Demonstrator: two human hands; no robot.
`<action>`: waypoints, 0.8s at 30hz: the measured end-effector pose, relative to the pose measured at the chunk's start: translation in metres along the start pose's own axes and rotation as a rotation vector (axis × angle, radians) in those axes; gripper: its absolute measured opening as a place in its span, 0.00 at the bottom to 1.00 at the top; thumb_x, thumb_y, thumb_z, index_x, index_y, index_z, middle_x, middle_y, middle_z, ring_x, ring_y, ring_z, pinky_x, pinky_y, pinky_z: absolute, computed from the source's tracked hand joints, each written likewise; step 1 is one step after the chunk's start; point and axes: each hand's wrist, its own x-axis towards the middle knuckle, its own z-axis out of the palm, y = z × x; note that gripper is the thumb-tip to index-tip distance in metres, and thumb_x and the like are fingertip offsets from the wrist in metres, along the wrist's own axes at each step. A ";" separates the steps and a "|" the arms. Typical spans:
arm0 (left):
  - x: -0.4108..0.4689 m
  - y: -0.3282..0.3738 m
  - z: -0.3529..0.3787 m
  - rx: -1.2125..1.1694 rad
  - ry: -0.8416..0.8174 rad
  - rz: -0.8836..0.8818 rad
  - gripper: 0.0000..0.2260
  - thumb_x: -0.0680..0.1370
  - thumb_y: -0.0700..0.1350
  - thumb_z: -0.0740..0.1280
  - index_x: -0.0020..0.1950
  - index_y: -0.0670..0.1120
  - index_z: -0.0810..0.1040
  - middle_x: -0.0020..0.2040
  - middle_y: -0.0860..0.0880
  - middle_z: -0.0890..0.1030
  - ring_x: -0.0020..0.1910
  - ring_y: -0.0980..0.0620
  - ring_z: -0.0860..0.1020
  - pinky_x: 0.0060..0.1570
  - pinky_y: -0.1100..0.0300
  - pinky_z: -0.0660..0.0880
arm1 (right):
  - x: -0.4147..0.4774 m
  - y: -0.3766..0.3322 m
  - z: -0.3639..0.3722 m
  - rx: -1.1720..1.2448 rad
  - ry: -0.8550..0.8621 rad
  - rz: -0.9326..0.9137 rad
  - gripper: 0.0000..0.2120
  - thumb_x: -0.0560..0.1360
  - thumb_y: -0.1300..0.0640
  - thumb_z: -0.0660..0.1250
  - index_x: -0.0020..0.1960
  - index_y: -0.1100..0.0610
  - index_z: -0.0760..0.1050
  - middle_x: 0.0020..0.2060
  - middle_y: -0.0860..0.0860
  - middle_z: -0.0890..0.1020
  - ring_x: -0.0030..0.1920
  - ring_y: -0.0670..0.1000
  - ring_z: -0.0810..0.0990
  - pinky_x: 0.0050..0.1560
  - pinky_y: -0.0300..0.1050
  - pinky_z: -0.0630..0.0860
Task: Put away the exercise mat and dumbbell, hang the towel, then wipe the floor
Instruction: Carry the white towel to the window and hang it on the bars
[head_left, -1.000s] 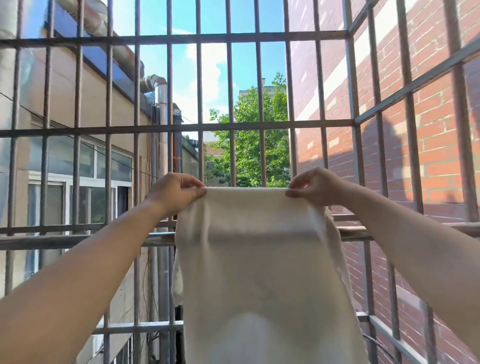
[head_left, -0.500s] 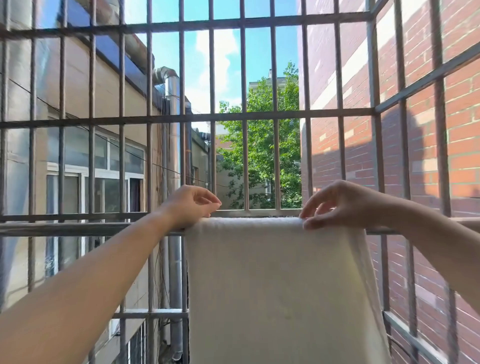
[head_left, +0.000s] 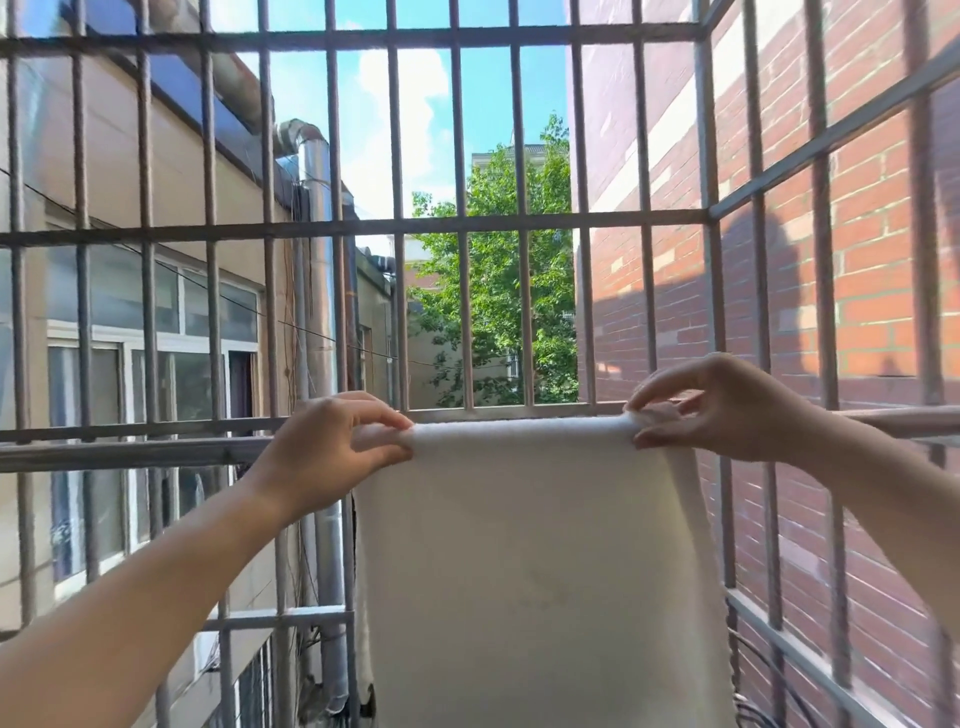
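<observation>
The towel (head_left: 540, 561) is draped over the horizontal rail (head_left: 130, 451) of the window grille, its fold line running between the two grips. The left hand (head_left: 332, 447) pinches the left end of the fold, thumb below and fingers (head_left: 382, 415) curled over the top; this grip is closed on the cloth. The right hand (head_left: 727, 410) pinches the right end the same way, thumb underneath, fingertips on top, likewise closed on the cloth. Below both grips the near panel hangs straight and flat; the far panel, beyond the rail, is hidden, so its length cannot be confirmed. Hazard: if the far panel is much shorter than the near one, the heavier side is likely to drag the towel off the rail once both grips release. Hazard: the grille stands open to the outside beyond the grips, so a towel that slides forward could fall through the bars (head_left: 462, 322) and be lost. Hazard: releasing one grip before the other may let the fold skew and bunch toward the held end. The judgement is that the hang step is nearly complete; the floor wipe is not yet begun
</observation>
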 end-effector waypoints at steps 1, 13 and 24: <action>0.001 0.001 0.000 -0.027 0.014 -0.017 0.07 0.67 0.50 0.75 0.45 0.54 0.83 0.45 0.60 0.81 0.45 0.65 0.78 0.47 0.67 0.72 | -0.002 0.002 -0.002 -0.005 0.024 -0.001 0.13 0.61 0.48 0.76 0.46 0.48 0.83 0.43 0.46 0.84 0.43 0.46 0.82 0.47 0.48 0.82; 0.037 0.011 0.004 -0.012 0.098 -0.192 0.03 0.72 0.48 0.72 0.45 0.50 0.83 0.39 0.55 0.80 0.39 0.58 0.76 0.41 0.63 0.67 | -0.001 0.017 -0.015 -0.083 0.168 0.057 0.03 0.70 0.60 0.72 0.43 0.55 0.84 0.36 0.49 0.84 0.34 0.40 0.81 0.32 0.32 0.75; 0.031 -0.001 0.001 0.025 -0.011 -0.220 0.05 0.72 0.52 0.71 0.42 0.51 0.83 0.39 0.55 0.82 0.39 0.62 0.77 0.41 0.61 0.73 | 0.013 -0.023 0.031 -0.086 0.052 -0.032 0.11 0.65 0.46 0.75 0.44 0.50 0.84 0.39 0.45 0.84 0.40 0.42 0.79 0.46 0.42 0.78</action>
